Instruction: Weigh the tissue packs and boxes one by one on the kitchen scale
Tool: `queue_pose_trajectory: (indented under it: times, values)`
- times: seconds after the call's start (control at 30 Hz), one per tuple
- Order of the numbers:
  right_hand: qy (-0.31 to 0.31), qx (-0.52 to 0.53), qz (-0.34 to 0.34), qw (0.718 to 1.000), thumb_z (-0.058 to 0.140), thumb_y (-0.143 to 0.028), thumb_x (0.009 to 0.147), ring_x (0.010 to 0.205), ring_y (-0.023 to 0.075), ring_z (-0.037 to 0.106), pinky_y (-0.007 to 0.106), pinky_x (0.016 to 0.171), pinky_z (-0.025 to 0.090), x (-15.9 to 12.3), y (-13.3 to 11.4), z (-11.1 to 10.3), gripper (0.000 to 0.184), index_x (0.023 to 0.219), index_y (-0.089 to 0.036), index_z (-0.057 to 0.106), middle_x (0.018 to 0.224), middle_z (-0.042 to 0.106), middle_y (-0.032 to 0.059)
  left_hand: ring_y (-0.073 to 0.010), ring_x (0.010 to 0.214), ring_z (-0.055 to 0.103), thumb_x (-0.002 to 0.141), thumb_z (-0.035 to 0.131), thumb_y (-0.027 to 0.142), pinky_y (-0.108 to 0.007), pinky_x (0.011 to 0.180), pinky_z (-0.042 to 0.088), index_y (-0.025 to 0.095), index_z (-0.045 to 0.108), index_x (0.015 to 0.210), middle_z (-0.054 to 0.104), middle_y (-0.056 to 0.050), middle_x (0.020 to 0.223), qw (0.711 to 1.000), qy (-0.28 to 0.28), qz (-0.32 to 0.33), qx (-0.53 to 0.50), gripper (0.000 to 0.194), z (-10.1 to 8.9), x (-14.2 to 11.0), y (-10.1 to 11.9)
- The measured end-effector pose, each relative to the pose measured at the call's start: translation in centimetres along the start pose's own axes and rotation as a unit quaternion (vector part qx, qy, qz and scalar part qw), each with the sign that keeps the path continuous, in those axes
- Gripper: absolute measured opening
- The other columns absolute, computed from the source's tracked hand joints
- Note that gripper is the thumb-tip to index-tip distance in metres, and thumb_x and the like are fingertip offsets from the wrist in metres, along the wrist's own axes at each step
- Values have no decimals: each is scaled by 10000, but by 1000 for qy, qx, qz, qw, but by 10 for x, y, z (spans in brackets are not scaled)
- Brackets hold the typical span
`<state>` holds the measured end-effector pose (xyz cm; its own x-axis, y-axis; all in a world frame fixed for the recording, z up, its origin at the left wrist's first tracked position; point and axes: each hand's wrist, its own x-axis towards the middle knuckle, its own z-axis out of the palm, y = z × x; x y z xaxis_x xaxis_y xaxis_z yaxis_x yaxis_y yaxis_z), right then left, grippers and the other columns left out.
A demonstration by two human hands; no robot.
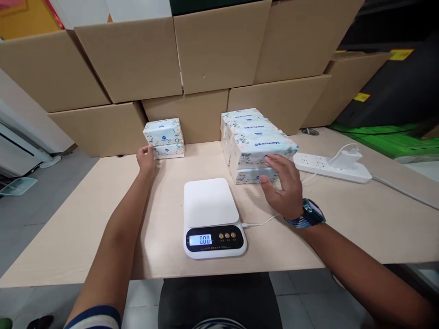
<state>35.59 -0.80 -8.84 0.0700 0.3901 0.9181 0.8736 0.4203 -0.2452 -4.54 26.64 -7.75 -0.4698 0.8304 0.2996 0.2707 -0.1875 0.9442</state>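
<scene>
A white digital scale [211,214] sits at the table's near middle, its platform bare and its display reading 0.00. My left hand [147,158] touches the left side of a small stack of two tissue packs [164,138] at the back left; its fingers are curled against the lower pack. My right hand [283,185], with a watch on the wrist, is open with fingers spread, resting against the near right corner of a bigger stack of several tissue packs [255,141] behind the scale.
Stacked cardboard boxes [212,59] wall off the back of the beige table [360,219]. A white power strip [331,165] with a plugged adapter lies at the right. A thin white cable runs from the scale toward it. A green surface lies at the far right.
</scene>
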Motion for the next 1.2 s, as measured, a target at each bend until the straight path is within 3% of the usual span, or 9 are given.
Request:
queue_pose_trajectory:
  times: [0.2,0.4,0.6,1.03,1.2]
  values:
    - [7,7,-15,1000,677,-379,1026,1264,373,776,592,1027,676,-1,6,-1,432,1445,-276,703,1365,769,166,-208,1089,753,1055,744,399,-434,997,658,142,735,1166,769,-74,1183,1000,6,24,17,280,-3,-5,-2]
    - [5,-15,-21,1000,670,-390,1032,1262,367,776,613,1074,660,-1,9,-1,441,1460,-287,693,1374,772,152,-189,1034,722,1035,753,302,-393,1046,588,153,717,1006,753,-37,1040,999,19,42,9,156,-1,-6,-1]
    - [15,-39,-26,999,654,-371,1045,1319,371,751,630,1164,615,2,12,-5,432,1461,-262,690,1405,762,162,-195,1031,715,1036,750,327,-415,1019,600,151,713,1037,744,-43,1079,999,18,44,18,180,-1,-4,-3]
    - [0,-31,-16,999,663,-358,1033,1330,375,748,632,1185,613,3,10,-7,429,1446,-245,690,1410,756,164,-226,1153,749,1062,734,395,-450,1018,663,155,724,1255,756,-94,1280,998,1,42,37,309,0,3,-12]
    - [2,-39,-25,999,661,-354,1039,1331,362,747,608,1161,628,2,13,-7,422,1444,-237,687,1423,750,163,-230,1165,749,1064,730,397,-462,1037,657,150,727,1247,759,-95,1278,998,0,46,38,308,0,2,-11]
